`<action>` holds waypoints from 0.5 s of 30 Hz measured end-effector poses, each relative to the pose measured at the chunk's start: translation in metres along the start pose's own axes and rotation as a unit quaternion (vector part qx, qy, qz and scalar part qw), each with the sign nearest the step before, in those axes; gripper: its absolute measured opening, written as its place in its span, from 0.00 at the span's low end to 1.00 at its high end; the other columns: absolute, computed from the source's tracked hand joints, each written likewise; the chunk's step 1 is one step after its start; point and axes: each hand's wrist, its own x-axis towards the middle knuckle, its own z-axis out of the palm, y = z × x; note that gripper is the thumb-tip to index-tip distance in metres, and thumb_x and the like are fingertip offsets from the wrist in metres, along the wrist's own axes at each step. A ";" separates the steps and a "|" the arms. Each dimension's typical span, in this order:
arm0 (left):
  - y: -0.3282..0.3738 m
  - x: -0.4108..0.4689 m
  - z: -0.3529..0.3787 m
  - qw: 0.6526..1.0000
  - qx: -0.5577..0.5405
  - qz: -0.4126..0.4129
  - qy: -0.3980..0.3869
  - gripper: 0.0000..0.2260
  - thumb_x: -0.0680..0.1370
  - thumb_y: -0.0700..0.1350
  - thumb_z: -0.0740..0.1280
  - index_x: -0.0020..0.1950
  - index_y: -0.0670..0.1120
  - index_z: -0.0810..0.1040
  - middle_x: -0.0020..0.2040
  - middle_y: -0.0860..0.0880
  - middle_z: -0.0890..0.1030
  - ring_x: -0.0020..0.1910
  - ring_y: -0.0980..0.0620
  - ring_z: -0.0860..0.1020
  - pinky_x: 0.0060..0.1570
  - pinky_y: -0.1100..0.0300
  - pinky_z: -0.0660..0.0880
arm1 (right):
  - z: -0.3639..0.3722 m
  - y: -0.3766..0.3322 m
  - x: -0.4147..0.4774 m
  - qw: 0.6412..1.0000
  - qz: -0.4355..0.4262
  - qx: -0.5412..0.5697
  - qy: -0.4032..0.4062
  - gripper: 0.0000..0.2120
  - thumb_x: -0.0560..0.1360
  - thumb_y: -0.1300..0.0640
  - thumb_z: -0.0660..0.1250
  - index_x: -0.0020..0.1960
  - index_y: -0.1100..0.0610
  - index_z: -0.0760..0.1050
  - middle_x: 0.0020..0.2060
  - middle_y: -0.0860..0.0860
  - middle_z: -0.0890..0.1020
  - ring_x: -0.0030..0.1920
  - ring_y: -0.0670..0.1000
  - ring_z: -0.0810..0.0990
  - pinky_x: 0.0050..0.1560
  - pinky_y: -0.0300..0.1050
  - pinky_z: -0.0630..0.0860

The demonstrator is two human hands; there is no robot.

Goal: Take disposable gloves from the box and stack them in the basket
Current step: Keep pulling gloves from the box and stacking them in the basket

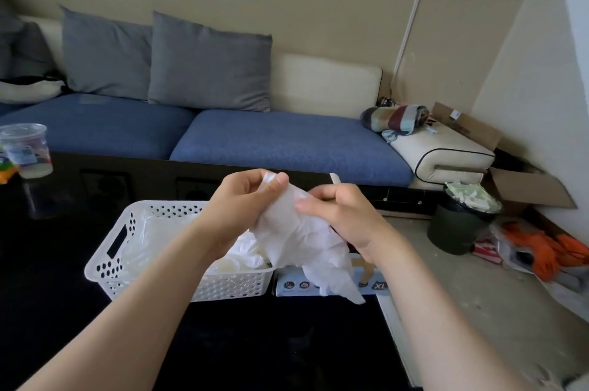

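At the far left, a clear plastic cup (27,148) stands on the black table (47,263), well apart from the work area. Near the table's middle sits the white perforated basket (108,266), with a handle slot in its left end wall. Thin translucent gloves (149,231) lie loosely inside it; their number cannot be told. Above the basket's right end, the left hand (245,202) is raised, its thumb and curled fingers pinching the upper edge of a white disposable glove (306,241). The glove is crumpled and hangs clear of the table between both hands, and its lower end dangles in front of the basket's right corner and the box beside it. The right hand (338,215) grips the same glove from the right side, thumb and curled fingers closed on the material. The hands are close together, with the glove between them. Below the right wrist, the light blue glove box (299,284) rests just beside the basket's right end. It is largely hidden by the glove, and an "XL" mark is legible on its near face. Whether box and basket touch cannot be determined. Behind the table runs a blue sofa (287,142) with grey cushions. On the floor to the right stand a dark waste bin (459,225), filled to the rim, and an open cardboard carton (529,190).
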 end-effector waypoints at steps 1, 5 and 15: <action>0.002 -0.001 -0.002 1.000 -0.010 0.002 0.013 0.19 0.82 0.55 0.69 0.52 0.38 0.83 0.45 0.42 0.84 0.43 0.47 0.83 0.45 0.51 0.79 | 0.000 -0.001 -0.001 0.999 0.022 -0.001 -0.025 0.11 0.76 0.54 0.78 0.50 0.63 0.86 0.44 0.56 0.89 0.43 0.45 0.86 0.50 0.43 0.80; 0.008 -0.006 -0.010 0.998 -0.046 0.008 0.051 0.22 0.84 0.55 0.66 0.54 0.34 0.81 0.45 0.40 0.83 0.42 0.44 0.81 0.42 0.51 0.79 | 0.005 0.000 0.003 0.991 0.048 0.112 -0.057 0.23 0.71 0.53 0.78 0.55 0.71 0.81 0.49 0.62 0.86 0.50 0.61 0.85 0.56 0.57 0.78; 0.002 -0.010 -0.052 0.968 0.116 -0.071 0.210 0.23 0.87 0.56 0.60 0.46 0.37 0.73 0.38 0.43 0.72 0.35 0.44 0.72 0.25 0.57 0.67 | 0.047 -0.010 0.022 0.993 0.085 0.084 -0.025 0.11 0.77 0.46 0.77 0.45 0.53 0.83 0.35 0.47 0.83 0.37 0.47 0.81 0.43 0.43 0.78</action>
